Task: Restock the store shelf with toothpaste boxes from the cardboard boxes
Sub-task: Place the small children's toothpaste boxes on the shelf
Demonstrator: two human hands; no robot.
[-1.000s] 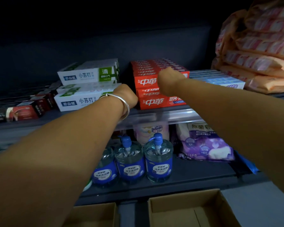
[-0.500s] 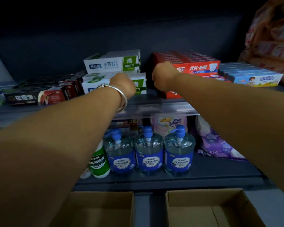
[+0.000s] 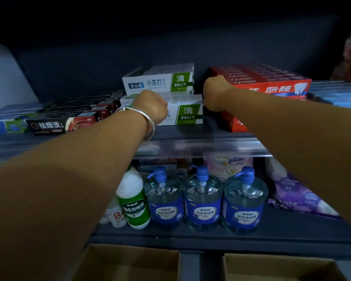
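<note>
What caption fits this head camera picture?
Left hand and right hand reach the white-green toothpaste boxes on the shelf.

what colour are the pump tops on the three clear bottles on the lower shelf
Blue pump tops, clearest in the head view.

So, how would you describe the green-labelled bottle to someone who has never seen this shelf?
Look at the lower shelf, under the toothpaste boxes. Three clear blue pump bottles stand there in a row. The green-labelled bottle stands just left of them: the only white one, with no pump.
</note>
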